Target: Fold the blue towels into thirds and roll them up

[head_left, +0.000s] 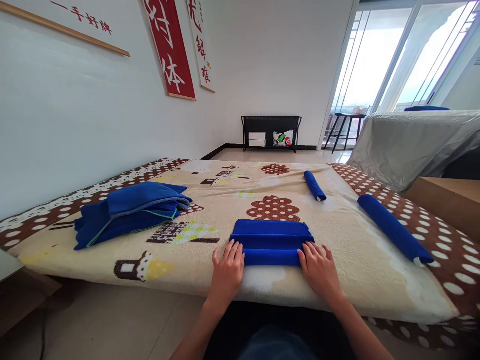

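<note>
A blue towel (272,243) lies on the patterned blanket in front of me, folded into a narrow rectangle with a thicker fold along its near side. At its left end, my left hand (228,265) has curved fingers gripping the folded edge. My right hand (320,267) grips the right end in the same way, thumb at the near fold. Farther off to the right lie a short rolled blue towel (314,186) and a longer rolled blue towel (393,227), each with a white tag at its near end. A loose pile of blue towels (131,210) rests on the left.
The cream blanket (210,200) covers a bed with a brown polka-dot border. A white wall runs along the left. Behind are a black rack (272,131) and a stool (347,125). Plastic-covered furniture (420,140) and a cardboard box (446,200) stand at the right.
</note>
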### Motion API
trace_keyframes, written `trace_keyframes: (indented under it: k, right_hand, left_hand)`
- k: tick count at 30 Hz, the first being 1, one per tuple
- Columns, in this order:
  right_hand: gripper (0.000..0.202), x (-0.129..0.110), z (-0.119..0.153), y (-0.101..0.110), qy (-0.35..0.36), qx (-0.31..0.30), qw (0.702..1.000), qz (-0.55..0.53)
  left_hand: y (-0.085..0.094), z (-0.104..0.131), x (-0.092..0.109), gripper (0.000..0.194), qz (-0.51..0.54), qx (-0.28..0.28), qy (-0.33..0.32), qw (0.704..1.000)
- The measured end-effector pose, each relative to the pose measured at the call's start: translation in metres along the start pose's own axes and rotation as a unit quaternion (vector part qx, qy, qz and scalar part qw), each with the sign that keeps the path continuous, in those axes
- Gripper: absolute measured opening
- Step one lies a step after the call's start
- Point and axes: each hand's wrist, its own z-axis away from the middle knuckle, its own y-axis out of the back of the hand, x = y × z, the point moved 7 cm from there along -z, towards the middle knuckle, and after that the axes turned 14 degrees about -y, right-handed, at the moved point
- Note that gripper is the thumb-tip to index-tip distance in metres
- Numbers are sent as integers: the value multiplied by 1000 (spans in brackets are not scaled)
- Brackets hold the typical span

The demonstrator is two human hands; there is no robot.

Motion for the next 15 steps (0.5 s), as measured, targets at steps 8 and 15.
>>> trace_keyframes:
  k: [8, 15]
  right_hand:
    - [45, -69, -3, -12, 74, -95, 991, -54]
    - [46, -24, -15, -13, -12, -61, 998, -24]
  left_hand:
    - [-21, -44, 70, 40, 89, -65, -101, 989]
    - [-21, -34, 16, 40, 58, -37, -3, 998]
